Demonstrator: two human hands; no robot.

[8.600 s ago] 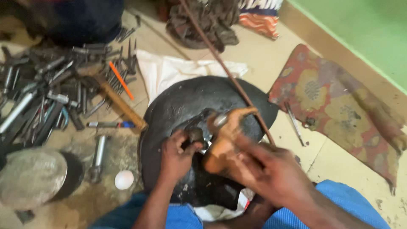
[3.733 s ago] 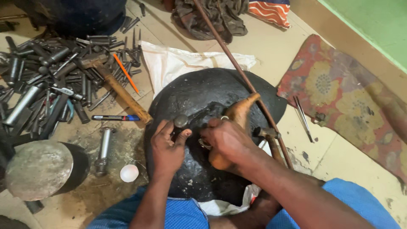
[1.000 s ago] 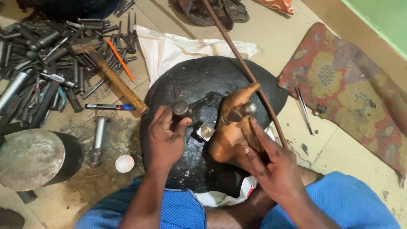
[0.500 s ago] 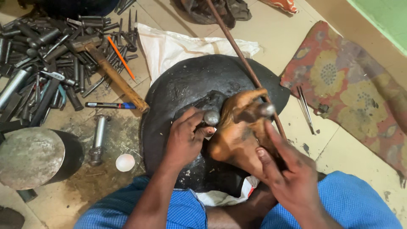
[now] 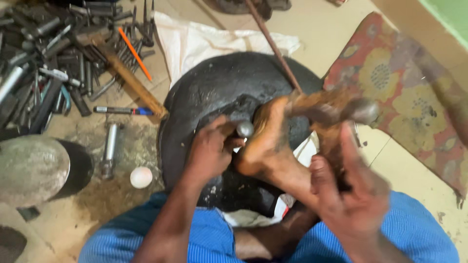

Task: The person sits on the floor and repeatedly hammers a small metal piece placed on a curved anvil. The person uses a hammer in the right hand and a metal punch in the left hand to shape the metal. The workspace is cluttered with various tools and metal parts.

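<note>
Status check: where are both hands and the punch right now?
Left hand shut on metal punch, upright on the black dome. Right hand shut on hammer, raised, blurred. Bare foot resting beside the punch.

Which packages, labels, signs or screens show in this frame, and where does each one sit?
No packages, signs or screens are in view.
Nearest to a label: a blue band at the right end of the slim metal pen-shaped tool, which lies on the floor left of the black round block; any marking is too small to tell.
</note>
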